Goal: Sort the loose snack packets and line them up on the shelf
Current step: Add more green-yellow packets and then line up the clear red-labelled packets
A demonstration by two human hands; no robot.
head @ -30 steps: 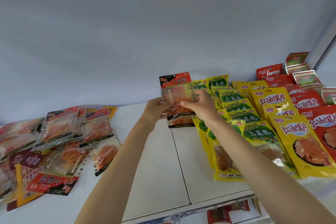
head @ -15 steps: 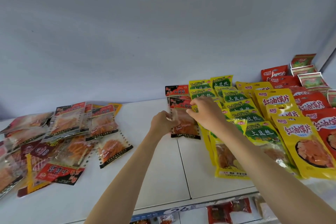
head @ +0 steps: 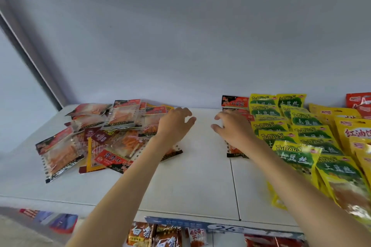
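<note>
Neither grip holds anything: the left hand (head: 174, 124) hovers, fingers loosely spread, over the right edge of the loose pile (head: 104, 134), and the right hand (head: 232, 128) hangs open above the red packets (head: 234, 104) lined up beside the yellow rows (head: 297, 132). All of it lies on the white shelf (head: 192, 176), pile left, rows right.

Jumbled heap of clear red-topped snack packets (head: 112, 136) on white shelf (head: 192, 182), left side.

plain pale blue-grey back wall (head: 180, 36) fills upper frame, grey upright post (head: 30, 52) slants at left, white shelf (head: 190, 186) below, blue price strip (head: 200, 224) along bottom edge.
</note>
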